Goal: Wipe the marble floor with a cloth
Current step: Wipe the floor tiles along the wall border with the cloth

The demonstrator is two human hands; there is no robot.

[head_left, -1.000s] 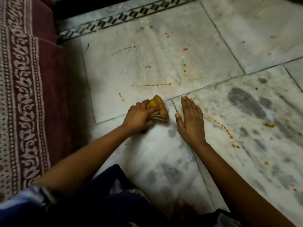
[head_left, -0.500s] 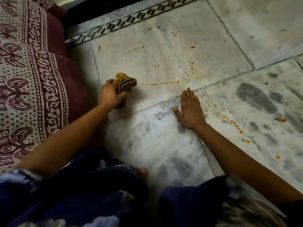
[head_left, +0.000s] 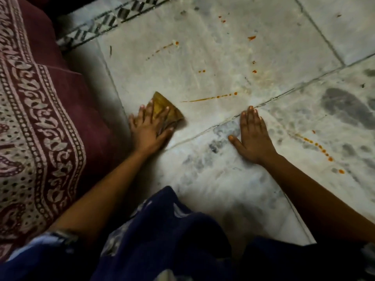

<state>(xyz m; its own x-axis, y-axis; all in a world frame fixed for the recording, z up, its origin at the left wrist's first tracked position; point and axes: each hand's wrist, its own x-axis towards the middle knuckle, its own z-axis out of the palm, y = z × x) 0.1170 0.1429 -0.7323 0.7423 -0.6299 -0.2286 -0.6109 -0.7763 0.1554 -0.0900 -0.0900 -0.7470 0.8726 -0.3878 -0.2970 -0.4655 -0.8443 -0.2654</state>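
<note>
A small yellow-brown cloth (head_left: 162, 107) lies folded flat on the white marble floor (head_left: 213, 63), close to the maroon bedding on the left. My left hand (head_left: 149, 128) presses down on it with fingers spread and straight, covering its near half. My right hand (head_left: 252, 136) rests flat on the floor, palm down, fingers together, just across a tile joint to the right. An orange streak (head_left: 211, 97) runs across the tile just right of the cloth. More orange drops (head_left: 319, 147) dot the darker-veined tile right of my right hand.
Maroon patterned bedding (head_left: 40, 128) fills the left side, its edge next to my left hand. A black-and-white inlaid border strip (head_left: 105, 23) runs along the far floor edge. Dark blue patterned clothing (head_left: 162, 236) covers my lap at the bottom.
My left hand first carried the bunched cloth left toward the bedding; it now presses the cloth flat on the floor with straight fingers. My right hand has stayed planted on the tile.
</note>
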